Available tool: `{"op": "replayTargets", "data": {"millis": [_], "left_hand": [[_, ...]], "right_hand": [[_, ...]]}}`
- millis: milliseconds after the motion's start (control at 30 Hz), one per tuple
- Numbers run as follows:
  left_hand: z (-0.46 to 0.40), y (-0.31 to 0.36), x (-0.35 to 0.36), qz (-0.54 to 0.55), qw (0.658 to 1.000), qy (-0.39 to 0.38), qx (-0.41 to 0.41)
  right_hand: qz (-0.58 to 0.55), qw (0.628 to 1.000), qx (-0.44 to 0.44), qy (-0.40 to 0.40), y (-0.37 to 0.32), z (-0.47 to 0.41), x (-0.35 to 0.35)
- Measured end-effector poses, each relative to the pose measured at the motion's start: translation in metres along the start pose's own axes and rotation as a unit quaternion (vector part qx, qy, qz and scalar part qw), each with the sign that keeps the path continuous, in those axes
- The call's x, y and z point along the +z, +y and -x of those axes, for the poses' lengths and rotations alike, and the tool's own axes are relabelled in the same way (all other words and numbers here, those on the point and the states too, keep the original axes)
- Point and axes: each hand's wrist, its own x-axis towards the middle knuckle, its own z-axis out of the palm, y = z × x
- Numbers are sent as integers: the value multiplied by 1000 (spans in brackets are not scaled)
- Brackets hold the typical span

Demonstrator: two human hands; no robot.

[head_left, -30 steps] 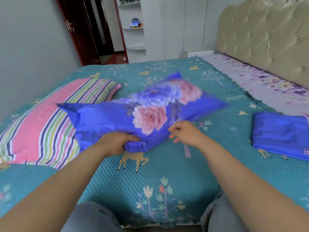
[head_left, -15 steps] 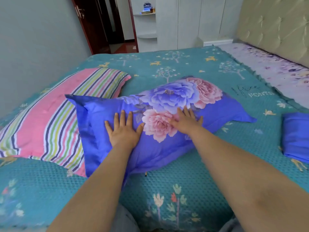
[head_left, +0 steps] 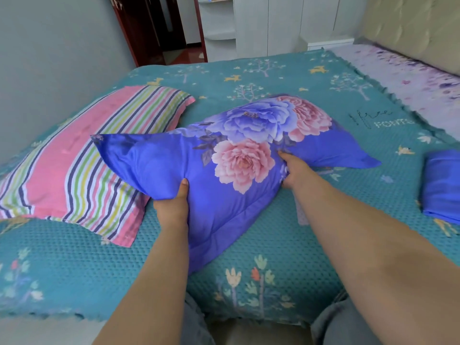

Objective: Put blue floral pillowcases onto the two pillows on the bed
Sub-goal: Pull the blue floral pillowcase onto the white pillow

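- While both hands grip the cased pillow, the striped pillow lies flat on the bed, off to the left of the left hand; its pink, green and navy cover is bare of any floral case, so I judge it the second pillow awaiting its turn.
- Left hand: thumb on top, fingers hidden beneath, pinching the near left edge of the blue floral pillow. The grip raises that edge off the bed, probably to shift or settle the filling inside the case.
- Blue floral pillow sits between the two hands, tilted, its left corner overlapping the striped pillow's near right edge. Case looks fully drawn over; the near flange hangs toward the person.
- Right hand: fingers curled into the fabric at the pillow's right-middle, gathering a fold. Likely steadies the bulk while the left edge is lifted; whether it closes the opening I cannot tell.
- Well to the right of the right hand, a folded blue pillowcase rests on the bed, partly cut off by the frame edge. Judged to be the spare, kept within reach for the striped pillow.
- Progress estimate: one pillow done or nearly so, one not started.
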Motion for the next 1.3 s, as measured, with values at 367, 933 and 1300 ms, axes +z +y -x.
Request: {"op": "replayTargets", "data": {"millis": [367,933,1300], "left_hand": [[-55,118,102,120,950,-64,280],[-129,53,234,-457,779,-279,326],[-160,80,101,-695,679,2,237]], "right_hand": [[-137,977,-136,-85,-120,-21,0],[297,953,-61,-14,-96,-116,25],[322,935,-33,-145,-48,-56,107]]}}
